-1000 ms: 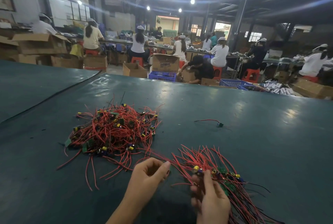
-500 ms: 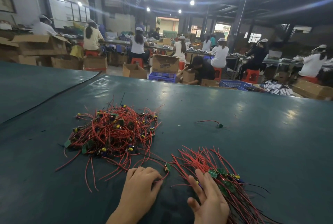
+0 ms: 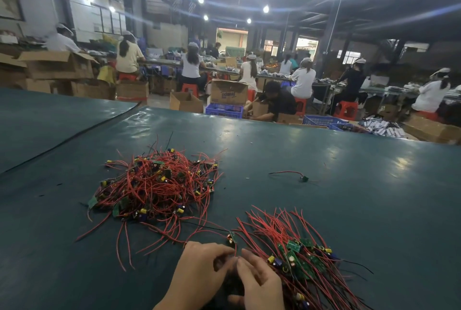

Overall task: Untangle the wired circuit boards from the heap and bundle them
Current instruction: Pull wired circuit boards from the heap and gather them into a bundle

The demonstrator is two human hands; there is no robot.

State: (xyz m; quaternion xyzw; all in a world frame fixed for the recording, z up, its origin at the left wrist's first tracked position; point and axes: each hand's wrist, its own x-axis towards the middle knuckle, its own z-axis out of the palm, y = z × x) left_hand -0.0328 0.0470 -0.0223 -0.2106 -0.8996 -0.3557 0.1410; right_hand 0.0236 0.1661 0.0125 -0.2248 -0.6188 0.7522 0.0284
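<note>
Big and dim, the workroom has people (image 3: 190,65) sitting at long tables far off, with boxes (image 3: 228,95) on the floor. Up close is a dark green bench (image 3: 361,197).

From the head view, the heap (image 3: 157,185) of red wires and small boards lies on the bench, to the left. A tidier bundle (image 3: 294,247) lies to the right, near the hands, with its wires mostly pointing one way. One loose piece (image 3: 289,175) lies well apart, farther back.

Between heap and bundle sits one small board (image 3: 232,237). Its red wire (image 3: 235,249) runs down to where the two hands meet. The left hand (image 3: 199,272) has curled fingers and looks like it pinches that wire. The right hand (image 3: 259,282) has its fingertips at the same spot, but I cannot tell if it grips.

I think this board is being pulled free of the heap. Next it should be drawn clear with a slow pull so no other wires come along, then laid on the bundle the same way round. Much of the heap is left.
</note>
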